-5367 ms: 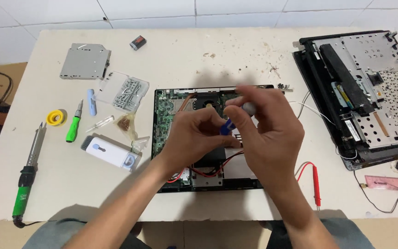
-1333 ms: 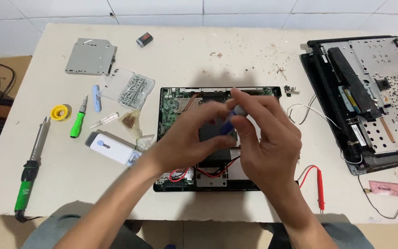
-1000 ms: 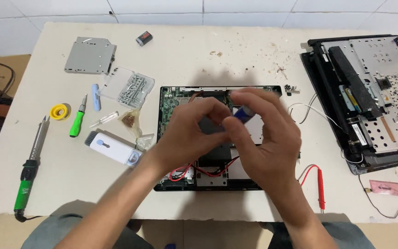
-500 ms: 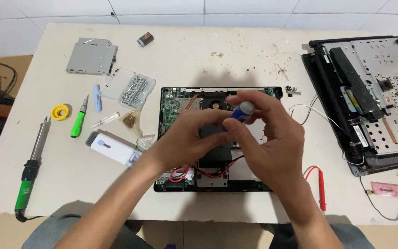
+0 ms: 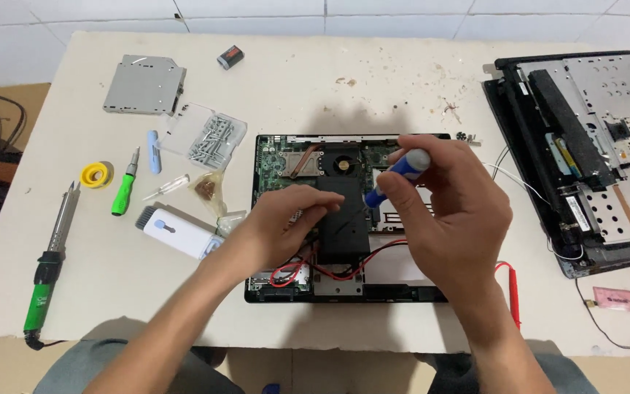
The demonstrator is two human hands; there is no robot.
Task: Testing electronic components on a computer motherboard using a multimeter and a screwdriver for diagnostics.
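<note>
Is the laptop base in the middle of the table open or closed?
Open: the laptop base shows bare green circuit board, fan and red wires.

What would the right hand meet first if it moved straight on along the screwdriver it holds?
The right hand holds a blue screwdriver that slants down and left. Straight on, its tip would probably meet the laptop board beside the black block. Depth is unclear; the tip may already touch.

Screwdriver now upright, L hand lower.
</note>
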